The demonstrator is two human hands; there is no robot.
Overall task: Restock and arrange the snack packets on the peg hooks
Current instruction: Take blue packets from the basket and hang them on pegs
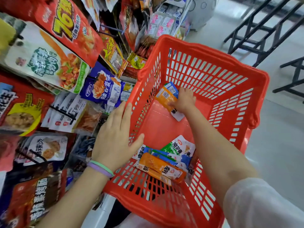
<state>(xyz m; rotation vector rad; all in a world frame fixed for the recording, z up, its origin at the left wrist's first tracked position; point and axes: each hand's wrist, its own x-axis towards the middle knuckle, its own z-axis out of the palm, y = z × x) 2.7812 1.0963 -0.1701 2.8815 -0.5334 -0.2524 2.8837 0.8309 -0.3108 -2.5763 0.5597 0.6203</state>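
A red plastic basket (213,53) stands in front of me beside the snack rack. My right hand (185,100) reaches to its far end and grips an orange snack packet (166,96) lying over a blue one (172,88). Near the basket's front lies a pile of orange, green and blue packets (166,162). My left hand (115,137) rests flat with fingers spread on the basket's left rim, holding nothing. Peg hooks (64,112) on the left carry hanging packets.
The rack on the left is crowded with hanging bags: a red one (70,27), a white-green one (46,61), a purple one (102,88). Black metal frames (263,30) stand on the pale floor at the right.
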